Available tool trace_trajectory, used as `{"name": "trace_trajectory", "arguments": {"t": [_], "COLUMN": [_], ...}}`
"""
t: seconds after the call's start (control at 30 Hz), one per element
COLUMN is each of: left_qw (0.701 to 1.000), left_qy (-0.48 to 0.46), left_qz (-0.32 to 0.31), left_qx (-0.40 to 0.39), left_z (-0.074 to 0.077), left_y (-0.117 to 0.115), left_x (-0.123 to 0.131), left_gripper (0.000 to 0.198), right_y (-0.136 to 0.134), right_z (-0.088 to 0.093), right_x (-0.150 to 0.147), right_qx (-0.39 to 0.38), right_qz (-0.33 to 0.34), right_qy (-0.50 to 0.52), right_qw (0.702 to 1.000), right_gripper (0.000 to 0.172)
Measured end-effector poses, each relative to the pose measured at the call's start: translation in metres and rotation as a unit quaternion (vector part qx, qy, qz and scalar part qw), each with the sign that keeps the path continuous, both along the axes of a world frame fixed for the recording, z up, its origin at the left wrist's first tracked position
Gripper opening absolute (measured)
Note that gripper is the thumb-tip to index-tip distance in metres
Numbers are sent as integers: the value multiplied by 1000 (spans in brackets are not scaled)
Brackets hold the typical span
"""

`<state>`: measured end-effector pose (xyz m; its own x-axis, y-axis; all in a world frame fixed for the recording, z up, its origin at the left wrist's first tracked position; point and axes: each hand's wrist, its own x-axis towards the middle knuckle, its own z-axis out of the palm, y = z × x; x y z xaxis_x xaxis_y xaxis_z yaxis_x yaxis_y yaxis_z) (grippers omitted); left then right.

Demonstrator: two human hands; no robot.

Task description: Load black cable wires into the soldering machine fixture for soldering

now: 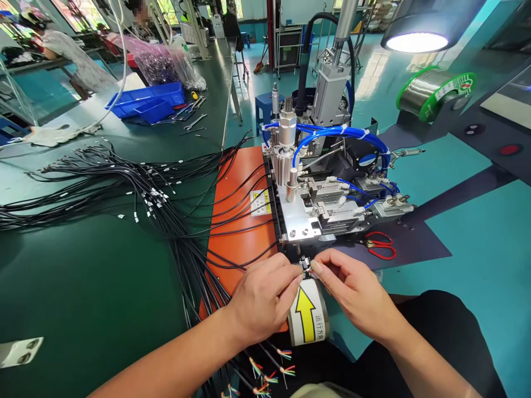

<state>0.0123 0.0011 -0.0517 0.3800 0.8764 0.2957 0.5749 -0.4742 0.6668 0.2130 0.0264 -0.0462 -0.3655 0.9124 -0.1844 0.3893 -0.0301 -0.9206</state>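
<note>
My left hand [265, 293] is closed, its thumb and fingers pinched at the front of the metal machine [298, 218], just above a roller with a yellow arrow [305, 315]. Facing it, my right hand [352, 287] pinches at the same small spot. Fine wires and a small connector-like part [306, 263] show between the fingertips, too small to make out fully. Black cables [166, 213] spread over the green table and the orange plate [238, 221]. Below my left hand, cable ends show bare coloured wires [265, 376].
Red-handled scissors [379, 245] lie right of the machine. A solder spool [435, 93] and a bright lamp [418, 41] are at the upper right. Blue bins [147, 102] and wrenches [194, 122] sit at the table's back. Two people are at the far left.
</note>
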Motion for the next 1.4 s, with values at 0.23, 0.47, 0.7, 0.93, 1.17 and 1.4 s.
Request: {"name": "trace_trajectory", "arguments": {"t": [0.23, 0.47, 0.7, 0.93, 1.17, 1.4], "left_qw": [999, 1000, 1000, 1000, 999, 999], "left_qy": [-34, -21, -17, -15, 14, 22], "left_qz": [15, 13, 8, 10, 22, 24], "left_qx": [-10, -9, -14, -17, -26, -21], "left_z": [-1, -3, -4, -4, -4, -2], "left_y": [1, 2, 3, 4, 4, 4], "left_x": [-3, -3, -2, -1, 0, 0], "left_gripper": [30, 32, 31, 32, 32, 31], "right_y": [5, 6, 7, 8, 10, 10], "right_z": [-7, -19, -21, -22, -21, -18], "right_x": [-2, -5, -5, -7, -6, -8], "right_qx": [0, 28, 13, 15, 15, 16], "right_qz": [-34, -55, -62, -61, -62, -61], "right_qy": [-7, 1, -11, -15, -31, -32], "right_qw": [999, 998, 998, 998, 997, 997], "right_gripper": [27, 27, 29, 29, 29, 29]}}
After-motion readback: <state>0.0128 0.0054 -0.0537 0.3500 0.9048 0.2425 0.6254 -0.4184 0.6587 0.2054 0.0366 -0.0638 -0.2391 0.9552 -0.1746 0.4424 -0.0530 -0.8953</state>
